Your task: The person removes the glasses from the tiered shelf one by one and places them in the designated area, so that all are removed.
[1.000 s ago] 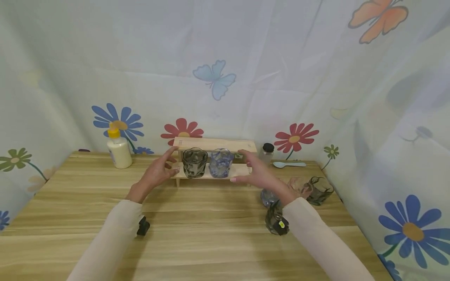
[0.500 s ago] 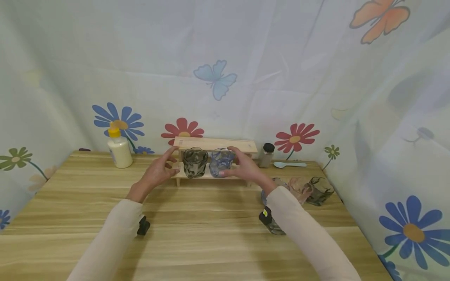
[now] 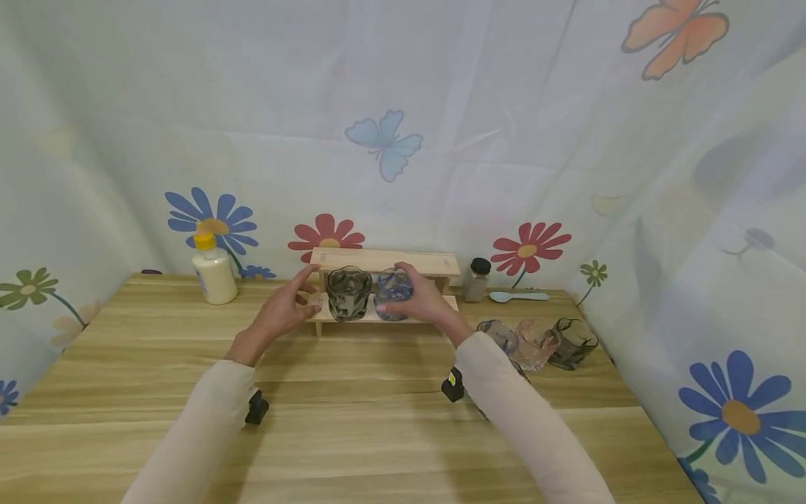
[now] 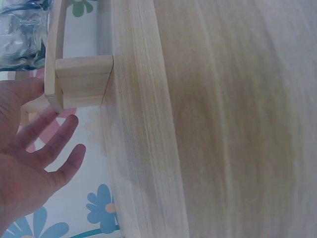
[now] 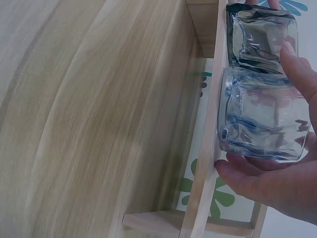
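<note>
A dark grey glass (image 3: 349, 294) and a blue glass (image 3: 393, 292) stand side by side on the lower board of a small two-tier wooden rack (image 3: 385, 261). My left hand (image 3: 281, 311) touches the rack's left end; in the left wrist view, the thumb of this hand (image 4: 29, 158) lies at the board end (image 4: 53, 74) and its other fingers are spread. My right hand (image 3: 428, 302) grips the blue glass from the right. In the right wrist view, the fingers of this hand (image 5: 287, 183) lie around the blue glass (image 5: 262, 116), which is against the dark glass (image 5: 260, 39).
Several other glasses stand at the right, including a blue one (image 3: 499, 337), a pink one (image 3: 534, 344) and a dark one (image 3: 571, 343). Behind are a black-capped jar (image 3: 477, 281) and a light blue spoon (image 3: 519, 296). A yellow-capped bottle (image 3: 215, 274) stands at the left.
My right hand has moved left from the rack's right end onto the blue glass and closed around it. My left hand stays at the rack's left end.
</note>
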Demonstrator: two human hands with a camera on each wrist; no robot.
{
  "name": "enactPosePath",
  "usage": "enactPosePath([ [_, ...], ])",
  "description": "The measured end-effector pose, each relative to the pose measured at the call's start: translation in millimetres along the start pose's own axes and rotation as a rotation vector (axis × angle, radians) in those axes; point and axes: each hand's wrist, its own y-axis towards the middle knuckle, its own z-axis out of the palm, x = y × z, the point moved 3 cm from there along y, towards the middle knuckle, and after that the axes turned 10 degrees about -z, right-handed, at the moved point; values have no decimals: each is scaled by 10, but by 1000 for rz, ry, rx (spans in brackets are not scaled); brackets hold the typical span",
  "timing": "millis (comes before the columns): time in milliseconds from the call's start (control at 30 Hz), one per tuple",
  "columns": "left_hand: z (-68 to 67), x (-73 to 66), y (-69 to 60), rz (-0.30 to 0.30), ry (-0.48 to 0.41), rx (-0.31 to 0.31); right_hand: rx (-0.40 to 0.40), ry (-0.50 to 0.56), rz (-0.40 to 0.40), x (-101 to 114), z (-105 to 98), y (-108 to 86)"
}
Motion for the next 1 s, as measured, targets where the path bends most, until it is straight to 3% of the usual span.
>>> enactPosePath([
  [1000, -3, 0, 8, 18, -6, -8, -118, -57, 45, -8, 96, 56],
])
